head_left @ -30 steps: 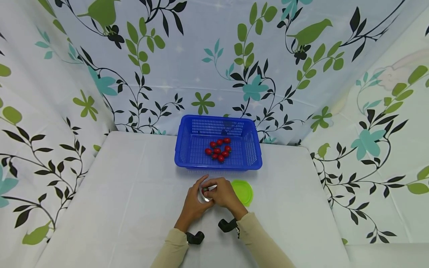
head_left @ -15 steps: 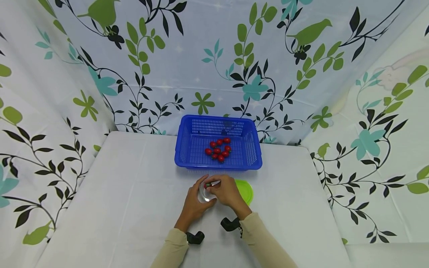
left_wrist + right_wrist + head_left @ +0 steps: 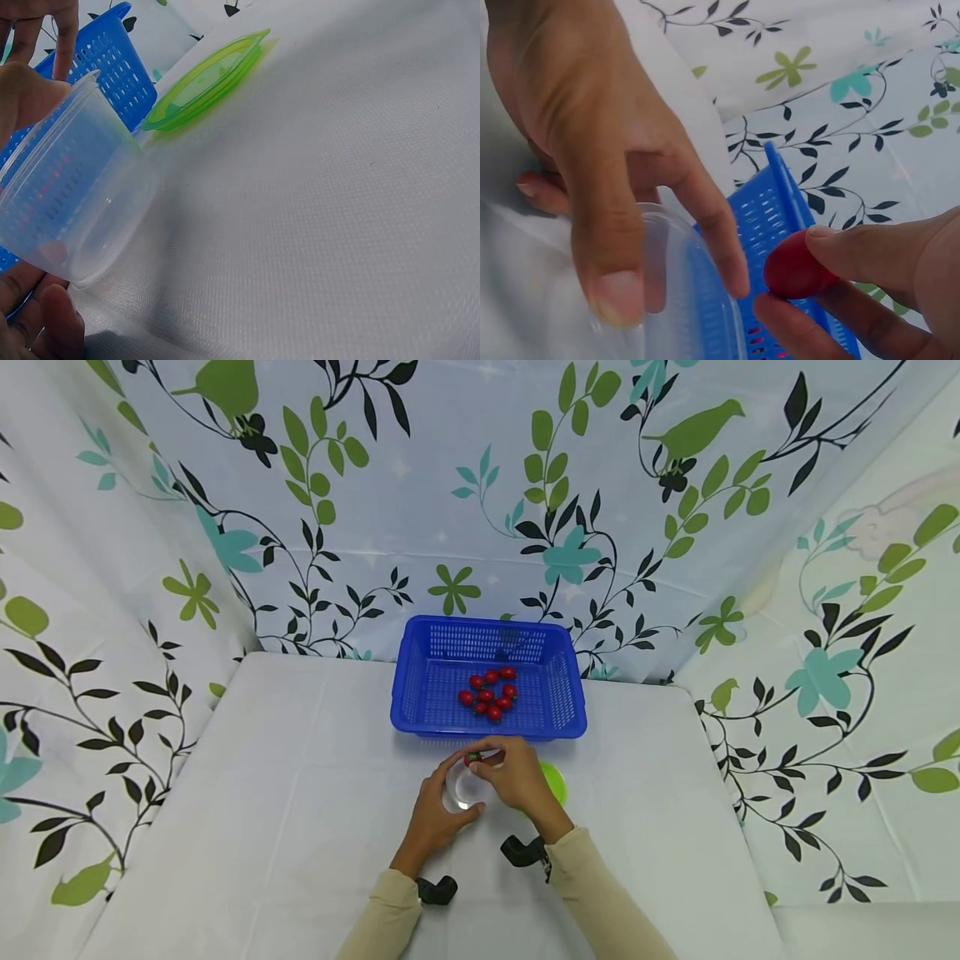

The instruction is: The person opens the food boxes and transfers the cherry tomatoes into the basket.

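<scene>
My left hand (image 3: 435,818) grips a clear plastic container (image 3: 97,187), thumb on one side and fingers on the other. The container (image 3: 467,789) stands on the white cloth in front of the basket. Between the thumb and fingers of my right hand (image 3: 522,779) is a red cherry tomato (image 3: 799,266). In the head view this tomato (image 3: 472,759) is at the container's far rim, near the left fingertips. A lime-green lid (image 3: 555,782) lies on the table, partly covered by the right hand and wrist. The left wrist view shows the lid (image 3: 210,82) beyond the container.
A blue perforated basket (image 3: 411,702) sits behind the hands, with several red cherry tomatoes (image 3: 486,697) in it. White cloth (image 3: 315,810) covers the table. Leaf-patterned curtains (image 3: 480,485) hang at the back and sides.
My right hand has moved up and away from me with the cherry tomato, from inside the container to its far rim. The left hand and the container have stayed put.
</scene>
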A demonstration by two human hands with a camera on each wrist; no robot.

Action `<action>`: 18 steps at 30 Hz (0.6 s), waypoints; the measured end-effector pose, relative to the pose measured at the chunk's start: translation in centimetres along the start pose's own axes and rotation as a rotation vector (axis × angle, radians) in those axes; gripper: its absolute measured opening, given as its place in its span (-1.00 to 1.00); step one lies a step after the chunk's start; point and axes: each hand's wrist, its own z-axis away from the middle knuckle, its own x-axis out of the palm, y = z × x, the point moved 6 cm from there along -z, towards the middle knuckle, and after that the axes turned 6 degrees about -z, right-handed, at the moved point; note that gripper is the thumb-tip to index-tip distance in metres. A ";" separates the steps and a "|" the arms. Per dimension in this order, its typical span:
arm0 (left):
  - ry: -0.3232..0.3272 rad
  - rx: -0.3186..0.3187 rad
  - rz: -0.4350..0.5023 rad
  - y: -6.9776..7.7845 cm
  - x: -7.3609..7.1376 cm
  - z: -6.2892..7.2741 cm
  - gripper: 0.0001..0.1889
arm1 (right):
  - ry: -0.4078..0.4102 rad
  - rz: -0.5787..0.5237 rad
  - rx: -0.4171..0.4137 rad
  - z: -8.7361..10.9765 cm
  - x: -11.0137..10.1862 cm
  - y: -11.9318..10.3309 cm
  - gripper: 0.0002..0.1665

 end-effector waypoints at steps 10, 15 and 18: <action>-0.002 0.010 -0.006 -0.2 0.1 -0.1 -0.03 | 0.027 -0.023 -0.019 -0.4 -1.4 -1.3 -0.72; 0.001 0.013 -0.011 -0.3 0.2 -0.1 -0.02 | 0.043 -0.018 -0.040 -0.9 -2.3 -2.2 -0.73; -0.001 0.012 -0.012 -0.2 0.2 -0.2 -0.01 | 0.058 -0.018 -0.051 -1.4 -2.8 -2.7 -0.74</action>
